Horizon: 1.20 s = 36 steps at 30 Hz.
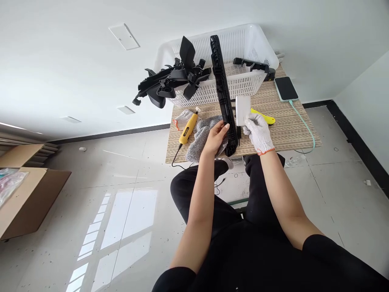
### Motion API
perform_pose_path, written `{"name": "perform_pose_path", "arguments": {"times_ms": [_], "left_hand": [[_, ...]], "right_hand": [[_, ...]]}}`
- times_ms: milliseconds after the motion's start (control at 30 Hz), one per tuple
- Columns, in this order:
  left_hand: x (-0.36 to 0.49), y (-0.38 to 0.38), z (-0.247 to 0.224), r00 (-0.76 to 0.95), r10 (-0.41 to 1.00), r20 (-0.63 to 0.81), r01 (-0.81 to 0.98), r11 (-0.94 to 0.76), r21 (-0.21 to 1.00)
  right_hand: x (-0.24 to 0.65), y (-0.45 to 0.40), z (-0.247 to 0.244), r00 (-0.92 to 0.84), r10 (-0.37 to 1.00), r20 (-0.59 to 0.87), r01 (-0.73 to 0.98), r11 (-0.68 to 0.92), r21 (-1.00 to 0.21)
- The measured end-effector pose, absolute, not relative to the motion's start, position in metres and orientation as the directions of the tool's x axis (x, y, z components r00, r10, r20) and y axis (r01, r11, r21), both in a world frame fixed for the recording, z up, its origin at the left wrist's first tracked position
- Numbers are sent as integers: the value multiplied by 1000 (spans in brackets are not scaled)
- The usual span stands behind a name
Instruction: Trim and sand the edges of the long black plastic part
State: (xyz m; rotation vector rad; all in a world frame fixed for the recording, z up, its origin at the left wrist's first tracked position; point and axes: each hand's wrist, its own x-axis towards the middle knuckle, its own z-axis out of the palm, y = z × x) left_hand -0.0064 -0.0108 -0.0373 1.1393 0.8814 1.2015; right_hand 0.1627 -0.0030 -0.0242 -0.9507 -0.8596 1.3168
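Observation:
Bare, my left hand (216, 138) grips a long black plastic part (224, 95) near its lower end. The part stands tilted, its far end over the white basket. A white cotton glove with an orange cuff covers my right hand (258, 132), which pinches a flat white rectangular piece (243, 109) just right of the black part. Under my left hand lies a crumpled grey cloth (197, 147). Left of the cloth is a yellow corded hand tool (188, 128), partly over another white glove (182, 117). A bright yellow handle (269, 119) shows behind my right hand.
A white plastic basket (259, 44) stands at the table's back, with black plastic parts (174, 79) piled over its left side and another black part (253, 65) at right. A phone (285, 89) charges on the wooden table (291, 134). A cardboard box (33, 198) sits on the floor at left.

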Motion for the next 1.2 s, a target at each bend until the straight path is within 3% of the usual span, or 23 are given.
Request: {"name": "perform_pose_path", "arguments": {"times_ms": [100, 233, 367, 500, 600, 733, 867, 1033, 1200], "left_hand": [[-6, -11, -37, 170, 984, 49, -210, -12, 978], [-6, -11, -38, 178, 983, 50, -239, -6, 971], [-6, -10, -40, 183, 981, 68, -280, -15, 960], [-6, -10, -39, 185, 980, 66, -268, -14, 963], [-6, -10, -37, 187, 979, 76, -288, -20, 957], [-6, -10, -38, 181, 981, 73, -292, -17, 956], [-6, -9, -40, 179, 981, 78, -281, -25, 959], [-6, -9, -39, 175, 982, 72, -271, -23, 962], [-6, -10, -38, 180, 981, 66, -254, -18, 967]], "right_hand": [[163, -3, -23, -34, 998, -61, -368, -69, -927], [162, -3, -23, 90, 996, -23, -396, 14, -918], [161, -4, -24, -45, 996, -73, -331, -84, -940], [162, -4, -24, 77, 996, -35, -372, -3, -928], [165, -5, -24, -62, 996, -63, -355, -81, -931], [167, -5, -23, 55, 998, -25, -359, -3, -933], [168, -5, -23, -83, 996, -29, -319, -54, -946], [164, -3, -27, 143, 989, 20, -302, 63, -951], [161, -8, -21, 219, 973, 68, -261, 126, -957]]}}
